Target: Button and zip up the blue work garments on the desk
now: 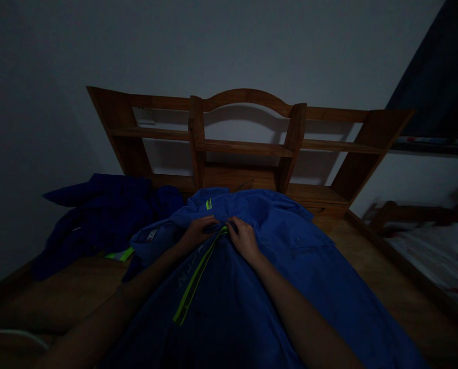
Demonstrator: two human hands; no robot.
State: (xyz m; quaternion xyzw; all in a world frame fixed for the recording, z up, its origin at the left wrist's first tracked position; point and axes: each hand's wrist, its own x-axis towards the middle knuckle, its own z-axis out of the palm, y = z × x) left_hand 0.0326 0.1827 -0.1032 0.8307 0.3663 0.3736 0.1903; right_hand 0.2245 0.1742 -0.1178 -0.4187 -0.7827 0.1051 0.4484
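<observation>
A blue work jacket (290, 266) with a pocket flap and a yellow-green stripe (194, 282) is spread out in front of me. Near its upper part, my left hand (200, 231) has its fingers closed on a fold of the fabric. Just to the right, my right hand (244, 238) also pinches the jacket, close to the upper end of the stripe. A small gap separates the two hands. Fingertips and the exact bit of cloth between them are partly hidden, and the scene is dim.
To the left lies a heap of darker blue clothing (109, 210) with a yellow-green reflective band (120, 254). Behind the jacket stands a wooden shelf unit (247, 148) against the wall. A pale cable (17, 334) shows at lower left. A dark curtain (440, 77) hangs at right.
</observation>
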